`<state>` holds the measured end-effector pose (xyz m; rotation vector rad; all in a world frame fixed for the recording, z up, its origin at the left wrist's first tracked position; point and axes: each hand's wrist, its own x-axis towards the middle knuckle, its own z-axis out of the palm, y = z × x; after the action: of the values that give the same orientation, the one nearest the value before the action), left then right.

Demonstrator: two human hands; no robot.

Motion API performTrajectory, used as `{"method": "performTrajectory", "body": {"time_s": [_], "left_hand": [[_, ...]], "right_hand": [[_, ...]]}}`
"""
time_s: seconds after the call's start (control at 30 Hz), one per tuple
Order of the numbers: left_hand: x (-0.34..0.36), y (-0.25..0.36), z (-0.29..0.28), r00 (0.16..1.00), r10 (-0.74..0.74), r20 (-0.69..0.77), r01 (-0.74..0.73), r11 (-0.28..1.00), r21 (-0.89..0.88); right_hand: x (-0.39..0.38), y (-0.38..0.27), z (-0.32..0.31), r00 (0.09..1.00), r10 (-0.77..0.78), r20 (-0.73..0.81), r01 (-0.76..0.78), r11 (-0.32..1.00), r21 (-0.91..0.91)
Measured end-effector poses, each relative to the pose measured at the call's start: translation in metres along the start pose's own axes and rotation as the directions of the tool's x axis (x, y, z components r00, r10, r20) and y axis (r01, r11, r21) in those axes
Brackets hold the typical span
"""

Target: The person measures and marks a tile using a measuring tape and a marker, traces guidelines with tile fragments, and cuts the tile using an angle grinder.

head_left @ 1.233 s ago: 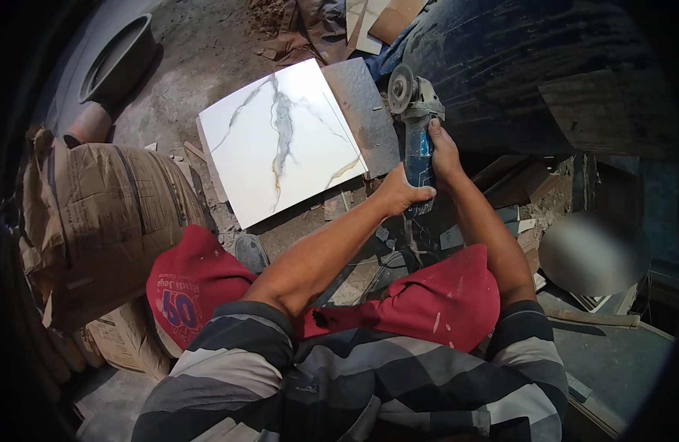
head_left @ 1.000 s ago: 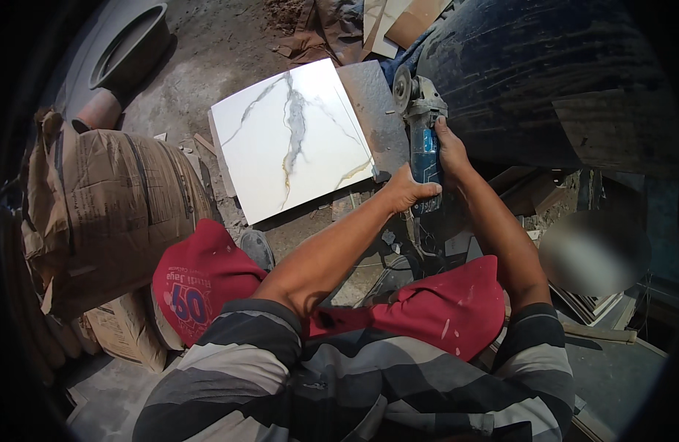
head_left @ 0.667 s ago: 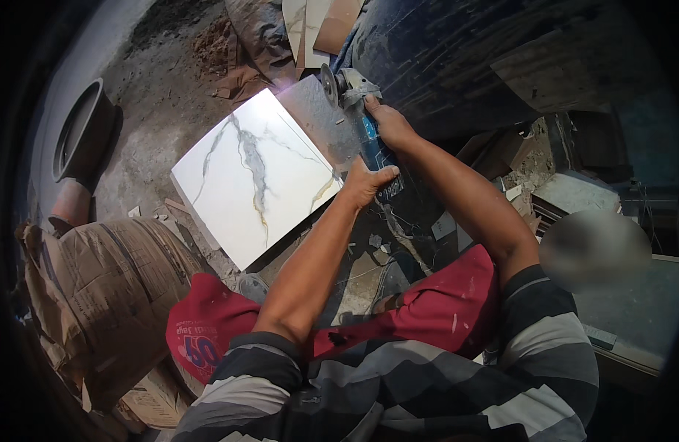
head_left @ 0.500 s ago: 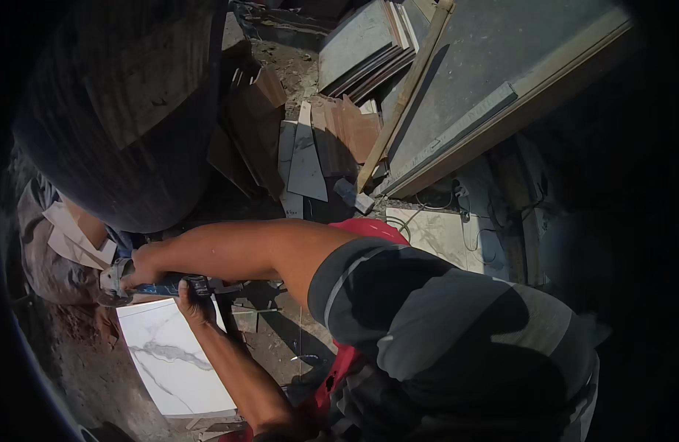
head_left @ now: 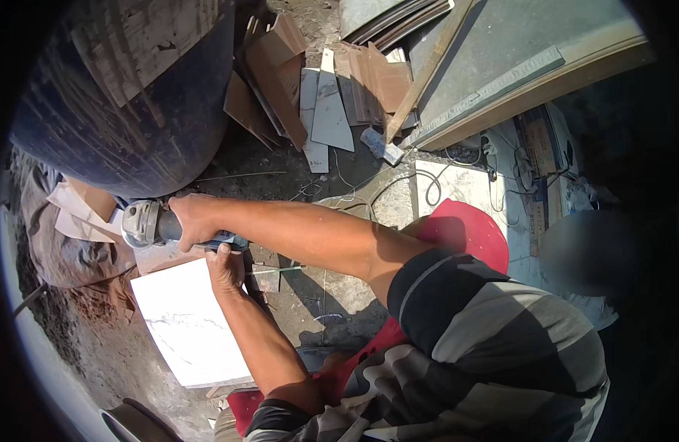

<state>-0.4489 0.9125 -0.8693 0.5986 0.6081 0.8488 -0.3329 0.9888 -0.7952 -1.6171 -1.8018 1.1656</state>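
Near the middle left, my right hand (head_left: 196, 221) is wrapped round the body of an angle grinder (head_left: 223, 237). Its metal head and round guard point left, close to the foot of the blue barrel. My left hand (head_left: 225, 271) is closed at the grinder's back end, thumb on top, its other fingers mostly hidden. Just below the hands lies a white marbled tile (head_left: 188, 324), bright in the sun, with my left forearm crossing its right edge. A brownish piece (head_left: 163, 255) shows between the tile and the grinder. The disc's edge cannot be made out.
The big blue barrel (head_left: 133, 144) stands at the upper left. Broken brown tiles (head_left: 273, 81) and white offcuts (head_left: 332, 110) lean beyond my arms. A wooden pole (head_left: 431, 70) rests against a grey slab (head_left: 494, 51). A cable (head_left: 380, 195) loops over the ground.
The whole view has shifted and brightened. Both hands, still on the grinder, have moved slightly away from the white tile's far edge, toward the barrel.
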Motion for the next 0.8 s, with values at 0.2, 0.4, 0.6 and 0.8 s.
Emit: {"method": "performTrajectory", "body": {"time_s": [0.2, 0.4, 0.6, 0.8], "left_hand": [[0.019, -0.008, 0.019, 0.995, -0.014, -0.1, 0.043, 0.956, 0.29], [-0.029, -0.006, -0.02, 0.992, -0.022, -0.122, 0.032, 0.996, 0.08], [-0.037, 0.009, -0.034, 0.995, 0.008, -0.104, -0.001, 0.997, 0.071], [-0.054, 0.02, -0.053, 0.784, 0.135, -0.606, 0.078, 0.947, 0.312]], "right_hand": [[-0.022, 0.008, -0.018, 0.987, 0.126, -0.1, -0.114, 0.986, 0.124], [-0.013, 0.001, 0.026, 0.901, 0.05, 0.431, -0.268, 0.845, 0.462], [0.007, 0.006, 0.051, 0.848, 0.057, 0.527, -0.374, 0.769, 0.519], [0.033, -0.013, 0.081, 0.992, 0.111, 0.063, -0.106, 0.991, -0.086]]}}
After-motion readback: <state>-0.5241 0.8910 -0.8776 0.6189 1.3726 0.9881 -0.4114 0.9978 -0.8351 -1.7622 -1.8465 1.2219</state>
